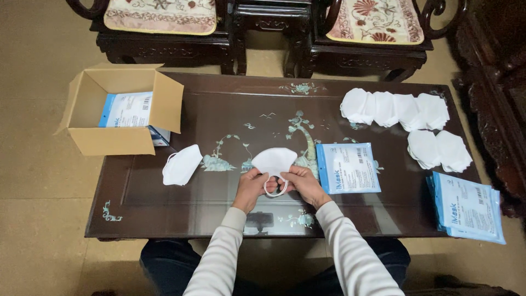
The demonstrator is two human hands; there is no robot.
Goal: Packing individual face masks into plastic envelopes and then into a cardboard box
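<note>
a person seated at a dark lacquered counter (181,192) w/ pale inlaid tree and bird motifs holds a folded white face mask (274,160) over the middle of the top, near the front edge. the left hand (253,186) and right hand (303,183) sit side by side, thumbs and fingers pressed together on the mask's lower edge, each grip pinching it where the ear loops (275,190) hang down in a small ring between the hands. the mask's rounded side points away from the person, held just above the glossy surface.

left of the hands, apart from them, a second white mask (182,164) lies flat on the counter. at the far left corner an open cardboard box (87,104) overhangs the edge, w/ blue-and-white packets (129,109) inside. just right of the right hand lies a single blue-and-white packet (348,168). a row of stacked white masks (394,108) runs along the far right of the top, w/ a smaller pile (439,150) just in front of it. a stack of blue-edged packets (468,207) rests at the near right corner, hanging partly off the edge.

beyond the counter stand 2 dark carved wooden chairs w/ patterned cushions (161,13), a small side stand between them. both forearms are in light ribbed sleeves (350,252).
</note>
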